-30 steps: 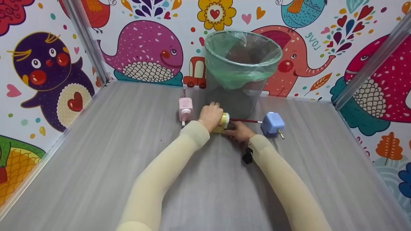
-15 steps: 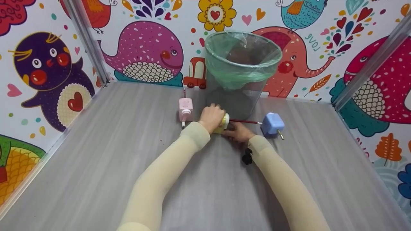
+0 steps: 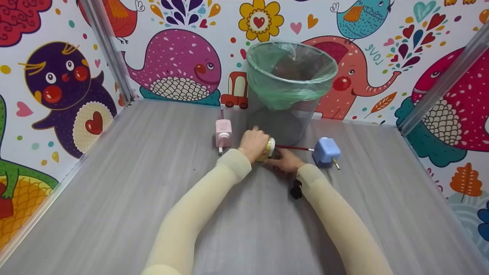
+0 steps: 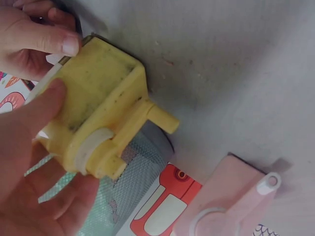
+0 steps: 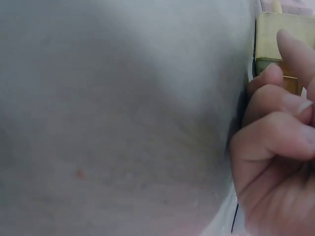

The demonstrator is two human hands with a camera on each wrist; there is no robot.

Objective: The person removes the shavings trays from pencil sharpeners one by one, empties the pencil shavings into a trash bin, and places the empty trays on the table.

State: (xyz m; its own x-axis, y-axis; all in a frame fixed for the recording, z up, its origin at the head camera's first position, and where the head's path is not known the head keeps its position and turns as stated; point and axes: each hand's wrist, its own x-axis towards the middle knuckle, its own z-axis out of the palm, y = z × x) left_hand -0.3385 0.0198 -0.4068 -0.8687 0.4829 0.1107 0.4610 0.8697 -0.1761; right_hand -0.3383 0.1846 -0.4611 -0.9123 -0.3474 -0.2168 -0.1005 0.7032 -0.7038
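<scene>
My left hand (image 3: 254, 144) grips a yellow crank pencil sharpener (image 4: 101, 81) near the foot of the bin, its thumb lying along one side. The crank sticks out beyond that palm in the left wrist view. At the sharpener's other end, my right hand (image 3: 285, 161) holds the edge, thumb on the yellow body and other fingers curled. A clear amber part shows beside those fingers in the right wrist view. From behind the right hand, a dark red pencil (image 3: 293, 147) reaches toward a blue pencil sharpener (image 3: 326, 152).
A pink pencil sharpener (image 3: 223, 133) stands left of my hands, with a pencil (image 3: 222, 112) behind it. Beyond them rises a mesh bin (image 3: 282, 124) lined with a green bag (image 3: 288, 95). Printed walls with metal posts (image 3: 110, 49) border the grey table (image 3: 168, 133).
The head view has shifted slightly. Both hands stay at the yellow sharpener, with only slight movement of the fingers; the other things have kept their places.
</scene>
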